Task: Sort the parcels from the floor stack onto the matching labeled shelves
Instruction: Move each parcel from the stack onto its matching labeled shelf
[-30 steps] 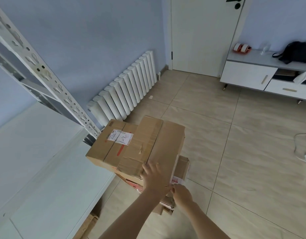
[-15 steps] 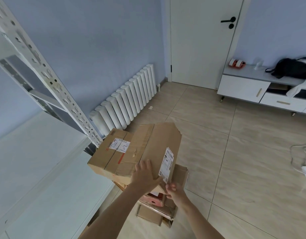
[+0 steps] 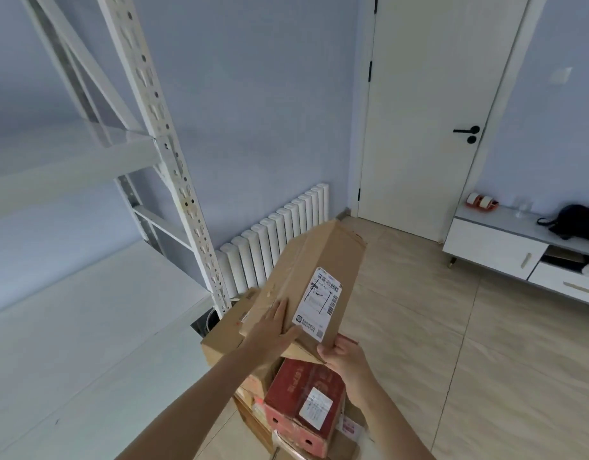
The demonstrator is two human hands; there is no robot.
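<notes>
Lifted since 0.5 s ago: long brown cardboard parcel [image 3: 323, 280] w/ white label, now tilted above stack. Left hand [image 3: 273, 328] flat on its side, fingers straight; right hand [image 3: 344, 356] grips near corner, red box [image 3: 303, 396] below.

Two bare forearms, no sleeves anywhere up from the fingers to the frame edge. Left hand [image 3: 273, 330] and right hand [image 3: 344, 358] ungloved; no rings, watch or bands seen behind the fingers at either wrist. Left forearm [image 3: 200, 396] long and slim; right forearm [image 3: 386, 423] likewise. Nails too small to judge.
</notes>
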